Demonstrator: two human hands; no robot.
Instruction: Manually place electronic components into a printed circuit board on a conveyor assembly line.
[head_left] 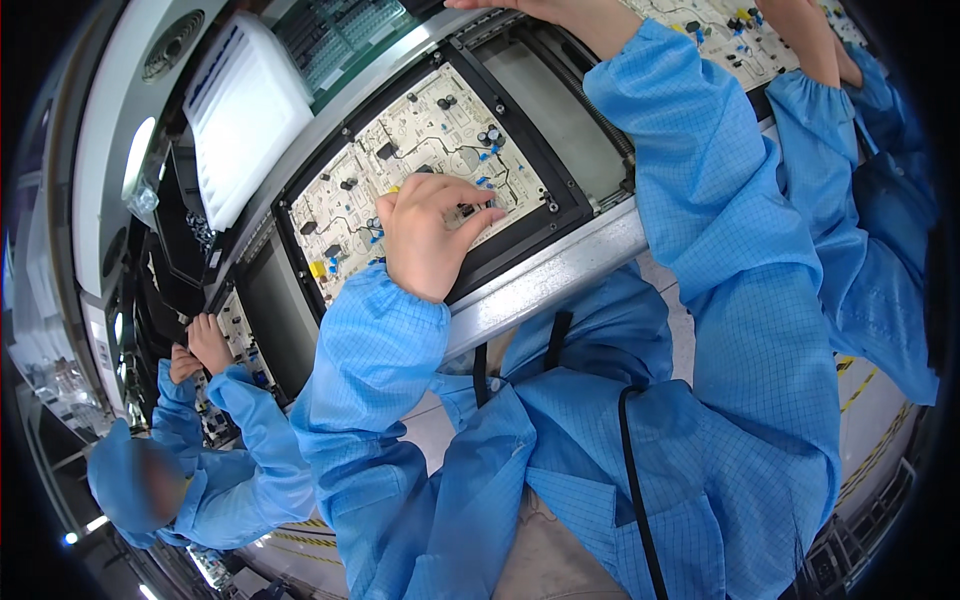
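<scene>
A cream circuit board (400,135) with black, blue and yellow components lies in a black frame (545,150) in front of me. My left hand (428,228) is over the board's near right part. Its thumb and fingers are bent together around a small dark component (468,210), which the fingers partly cover. My right arm reaches far forward over the frame. At the top edge my right hand (575,15) is cut off by the picture, with only the wrist and part of a stretched finger showing. What it touches is out of sight.
A metal rail (550,270) runs along the near side. Behind the frame stand a white tray (245,115), black bins (175,225) and a green gridded tray (345,45). Co-workers in blue handle boards at left (205,345) and right (805,35).
</scene>
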